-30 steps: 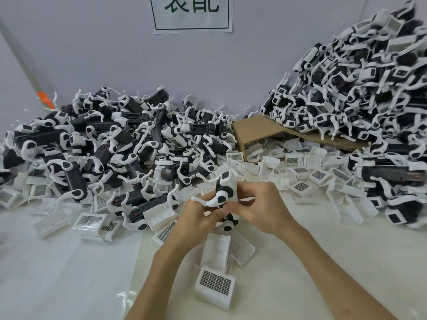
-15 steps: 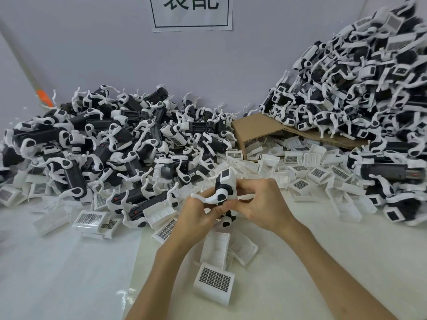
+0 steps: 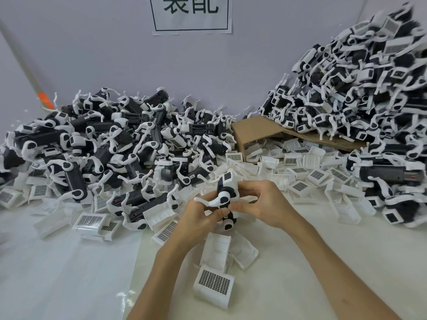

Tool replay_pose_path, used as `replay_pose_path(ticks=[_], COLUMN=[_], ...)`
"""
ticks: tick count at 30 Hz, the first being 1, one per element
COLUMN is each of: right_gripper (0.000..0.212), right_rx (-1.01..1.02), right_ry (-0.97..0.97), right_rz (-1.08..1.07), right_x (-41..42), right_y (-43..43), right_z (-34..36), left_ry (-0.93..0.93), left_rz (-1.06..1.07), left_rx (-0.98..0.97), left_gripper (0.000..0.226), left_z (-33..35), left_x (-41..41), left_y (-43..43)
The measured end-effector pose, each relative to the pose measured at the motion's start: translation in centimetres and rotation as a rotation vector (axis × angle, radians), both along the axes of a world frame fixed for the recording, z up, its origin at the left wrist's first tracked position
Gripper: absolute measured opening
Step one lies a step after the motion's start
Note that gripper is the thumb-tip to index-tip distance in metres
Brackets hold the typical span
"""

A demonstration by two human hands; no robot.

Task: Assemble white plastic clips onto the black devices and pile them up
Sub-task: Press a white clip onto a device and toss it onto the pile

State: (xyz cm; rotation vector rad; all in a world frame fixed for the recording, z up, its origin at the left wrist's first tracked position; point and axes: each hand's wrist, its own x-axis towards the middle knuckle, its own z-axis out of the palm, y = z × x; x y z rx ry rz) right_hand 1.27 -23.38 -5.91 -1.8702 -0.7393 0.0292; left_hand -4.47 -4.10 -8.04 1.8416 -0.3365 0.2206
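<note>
I hold one black device (image 3: 227,188) upright in mid-table, just above the white surface. A white curved clip arm (image 3: 209,201) sticks out from it to the left. My left hand (image 3: 201,215) grips the device's lower part from the left. On the right side my right hand (image 3: 261,203) curls its fingers round the upper body, thumb near the clip. The device's middle is hidden behind my fingers. White clip covers with grid labels (image 3: 213,285) lie loose right below my hands.
A big heap of black devices with white arms (image 3: 104,144) fills the left. A taller pile (image 3: 369,88) rises at the right, partly on a flattened cardboard box (image 3: 256,132). Several loose white covers (image 3: 307,174) lie between the heaps. A paper sign (image 3: 191,15) hangs on the wall.
Both hands keep hold of the same device in nearly the same place. My fingers have shifted slightly on it; the camera view has tilted a little.
</note>
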Motion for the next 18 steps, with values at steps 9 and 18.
replay_pose_path(ticks=[9,18], right_gripper=[0.05,0.037], right_rx=[0.058,0.154], right_ry=[0.027,0.097], right_rz=[-0.016,0.055], right_x=[-0.2,-0.8], right_y=[1.2,1.7], right_z=[-0.4,-0.5], left_ry=[0.021,0.027], left_rz=[0.128,0.063], left_rx=[-0.085,-0.196], left_gripper=[0.017,0.026], left_z=[-0.1,0.6], left_x=[-0.1,-0.6], left_y=[-0.8,-0.6])
